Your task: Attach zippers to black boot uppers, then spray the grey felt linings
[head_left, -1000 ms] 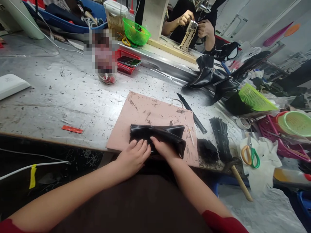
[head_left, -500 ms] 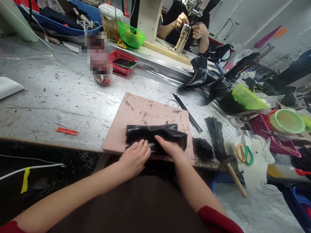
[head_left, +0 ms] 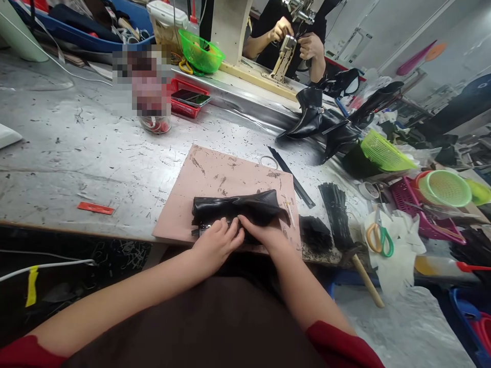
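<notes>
A folded piece of shiny black leather (head_left: 238,208) lies on a pink board (head_left: 218,179) at the near edge of the metal table. My left hand (head_left: 215,244) rests on its near left part, fingers bent and pressed down on the leather. My right hand (head_left: 265,234) meets it at the middle, fingers curled onto the same near edge. Both hands grip the leather side by side, fingertips touching.
Black strips (head_left: 337,207), scraps (head_left: 315,232), a hammer (head_left: 364,276) and scissors (head_left: 378,237) lie right of the board. Black boots (head_left: 318,120) and coloured baskets (head_left: 385,152) stand at the right. Another person's hands (head_left: 295,38) work at a sewing machine behind. A jar (head_left: 155,120) stands further left.
My hands have drawn closer together on the leather's near edge. The piece has bunched a little and shifted slightly left. The view has tilted slightly.
</notes>
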`<state>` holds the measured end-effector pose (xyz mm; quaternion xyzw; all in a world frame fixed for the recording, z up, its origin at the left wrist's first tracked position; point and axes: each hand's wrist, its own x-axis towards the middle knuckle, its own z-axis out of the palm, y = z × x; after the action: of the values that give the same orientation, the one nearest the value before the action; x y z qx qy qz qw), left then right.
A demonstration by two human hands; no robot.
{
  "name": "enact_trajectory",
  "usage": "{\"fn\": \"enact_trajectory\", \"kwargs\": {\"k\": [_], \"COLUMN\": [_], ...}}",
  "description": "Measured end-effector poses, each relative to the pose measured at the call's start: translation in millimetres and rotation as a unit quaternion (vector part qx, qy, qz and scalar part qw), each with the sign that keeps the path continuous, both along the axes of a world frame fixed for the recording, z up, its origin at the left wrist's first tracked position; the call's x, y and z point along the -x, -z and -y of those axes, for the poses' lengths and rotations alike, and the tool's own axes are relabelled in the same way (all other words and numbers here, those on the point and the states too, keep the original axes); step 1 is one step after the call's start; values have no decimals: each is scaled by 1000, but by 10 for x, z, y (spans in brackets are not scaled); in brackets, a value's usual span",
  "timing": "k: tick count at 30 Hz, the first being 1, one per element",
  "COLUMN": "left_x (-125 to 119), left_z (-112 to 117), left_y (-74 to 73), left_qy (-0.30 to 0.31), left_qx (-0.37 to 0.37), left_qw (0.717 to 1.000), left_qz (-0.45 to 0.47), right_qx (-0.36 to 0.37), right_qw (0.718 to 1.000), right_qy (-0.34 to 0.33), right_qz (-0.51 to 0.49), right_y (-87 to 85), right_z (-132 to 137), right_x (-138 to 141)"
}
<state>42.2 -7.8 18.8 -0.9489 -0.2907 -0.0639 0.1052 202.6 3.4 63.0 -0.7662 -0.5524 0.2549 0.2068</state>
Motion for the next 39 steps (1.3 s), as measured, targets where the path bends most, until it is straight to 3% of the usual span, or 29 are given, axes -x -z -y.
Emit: {"fn": "enact_trajectory", "kwargs": {"k": [4,7,12,23,30,34,39], "left_x": [-39,-77,-103,-267,-379,-422,-507], "left_z": [-17,-27,-59,-114,-171,-198,-201], "left_y": [-53,-85,-107,-189,-242,-282,-360], "left_qy": [-2,9,14,12,21,20,22], "left_qx": [28,38,53,83,97,102,94], "left_qw": [1000,999,998,996,995,994,992], "left_qz": [0,-10,-23,-13,6,-28,-87], "right_qx": [19,-32,-45,-4,-22,-58,-81], "right_qw": [997,992,997,994,989,984,982], "right_qy": [-37,-59,-46,-76,-107,-118,-139], "right_qz": [-68,-107,-45,73,103,122,98], "right_y": [-159,-136,-41,-132,-68,-25,-140], "right_z": [19,-49,-191,-330,-341,-311,-368], "right_x": [-282,-442,-470,-410,-434,-458,-595]}}
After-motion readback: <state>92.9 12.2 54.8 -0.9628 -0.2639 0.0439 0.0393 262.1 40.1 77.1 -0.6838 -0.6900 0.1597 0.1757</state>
